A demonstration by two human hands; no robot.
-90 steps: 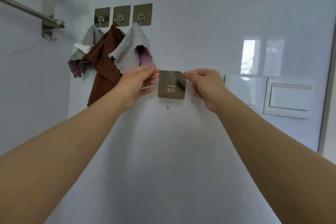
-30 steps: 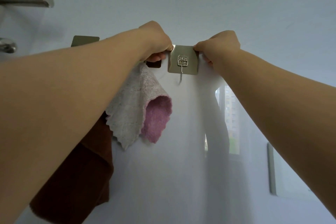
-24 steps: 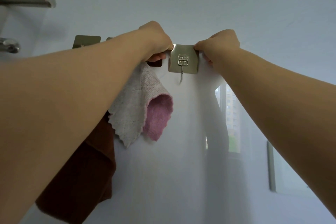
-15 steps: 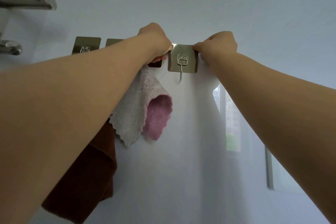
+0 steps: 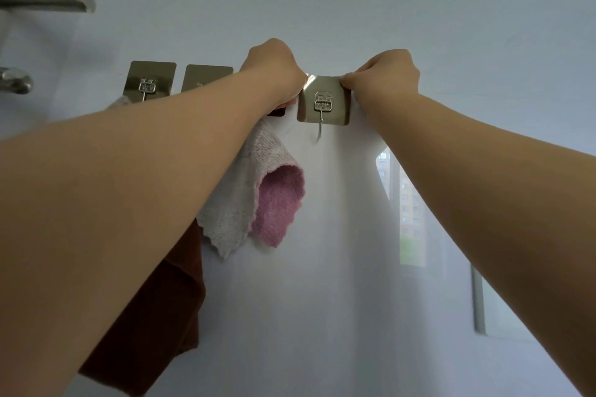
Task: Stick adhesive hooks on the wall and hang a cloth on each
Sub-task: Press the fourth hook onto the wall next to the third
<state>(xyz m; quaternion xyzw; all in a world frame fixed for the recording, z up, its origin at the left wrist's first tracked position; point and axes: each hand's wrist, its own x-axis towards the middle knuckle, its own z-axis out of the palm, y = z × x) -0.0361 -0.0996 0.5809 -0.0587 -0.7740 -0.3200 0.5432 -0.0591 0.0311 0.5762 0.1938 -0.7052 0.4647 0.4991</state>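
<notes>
Two hands, left hand (image 5: 274, 74) and right hand (image 5: 385, 74), pinch the upper corners of the square shiny-steel adhesive hook (image 5: 324, 103) at upper centre, apparently levelling it against the white wall (image 5: 322, 284) beside the grey-pink cloth (image 5: 245, 200).

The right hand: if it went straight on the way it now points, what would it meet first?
Probably the wall, directly behind the adhesive hook that the right hand pinches by its top right corner. It aims forward and up into the wall. Any gap there cannot be judged.
</notes>
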